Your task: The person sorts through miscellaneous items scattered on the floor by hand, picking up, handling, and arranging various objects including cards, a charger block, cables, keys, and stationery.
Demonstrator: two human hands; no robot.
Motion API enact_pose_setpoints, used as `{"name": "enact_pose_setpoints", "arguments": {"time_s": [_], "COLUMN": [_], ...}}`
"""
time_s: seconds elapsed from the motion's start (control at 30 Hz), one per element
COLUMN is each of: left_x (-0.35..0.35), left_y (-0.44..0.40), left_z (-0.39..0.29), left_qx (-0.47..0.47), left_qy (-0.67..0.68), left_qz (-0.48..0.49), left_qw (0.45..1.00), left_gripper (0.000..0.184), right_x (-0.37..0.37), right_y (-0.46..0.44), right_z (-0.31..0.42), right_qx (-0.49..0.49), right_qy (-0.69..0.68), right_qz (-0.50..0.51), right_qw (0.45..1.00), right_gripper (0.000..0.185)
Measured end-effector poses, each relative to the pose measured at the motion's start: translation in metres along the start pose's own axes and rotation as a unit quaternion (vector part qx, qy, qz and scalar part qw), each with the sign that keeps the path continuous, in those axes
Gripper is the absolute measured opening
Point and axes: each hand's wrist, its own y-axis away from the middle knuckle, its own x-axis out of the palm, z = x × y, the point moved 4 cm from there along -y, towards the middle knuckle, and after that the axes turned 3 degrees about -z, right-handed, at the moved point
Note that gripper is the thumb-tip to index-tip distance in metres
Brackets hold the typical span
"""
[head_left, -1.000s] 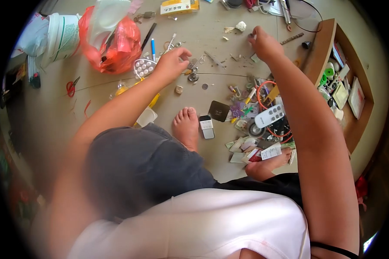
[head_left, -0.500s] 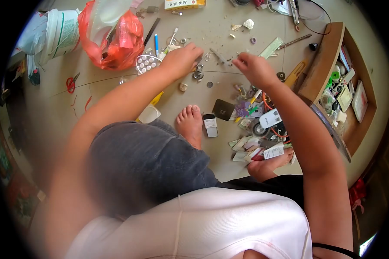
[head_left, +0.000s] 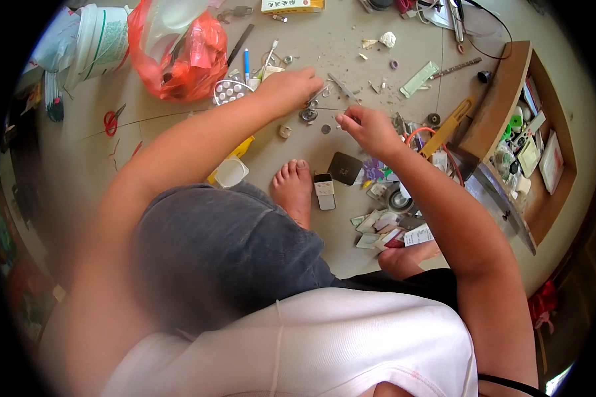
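Note:
My left hand [head_left: 289, 92] is over the floor with its fingers curled together, beside a small pile of metal washers [head_left: 308, 114]; what it holds, if anything, is hidden. My right hand [head_left: 369, 128] has its thumb and fingers pinched together just below a thin clear tube [head_left: 343, 87]; I cannot make out anything between the fingertips. A round coin-like disc [head_left: 326, 129] lies between the hands. Left of my left hand are a white pill pack [head_left: 230, 91] and a blue pen [head_left: 246, 66].
An open wooden drawer [head_left: 500, 109] full of small items stands at the right. A red plastic bag [head_left: 189, 63] and white bucket [head_left: 102, 41] sit at upper left. Red scissors [head_left: 110, 122] lie below. A black square [head_left: 345, 168] and a tin [head_left: 324, 192] are near my foot.
My right hand has come down and left from the upper right towards my left hand. A green-white packet now lies beside the patterned stick. My left hand has shifted slightly right.

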Motion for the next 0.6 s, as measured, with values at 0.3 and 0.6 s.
{"name": "enact_pose_setpoints", "arguments": {"time_s": [0.3,0.6], "left_x": [0.001,-0.013], "left_y": [0.003,0.023], "left_z": [0.02,0.044], "left_qx": [-0.023,-0.226], "left_qy": [0.128,0.556], "left_qz": [-0.02,-0.11], "left_qw": [0.991,0.792], "left_gripper": [0.014,0.016], "right_x": [0.009,0.044], "right_y": [0.006,-0.009], "right_z": [0.012,0.02], "right_qx": [-0.08,-0.131], "right_qy": [0.201,0.371], "right_qz": [-0.008,0.057], "right_qw": [0.976,0.917], "right_gripper": [0.021,0.016]}}
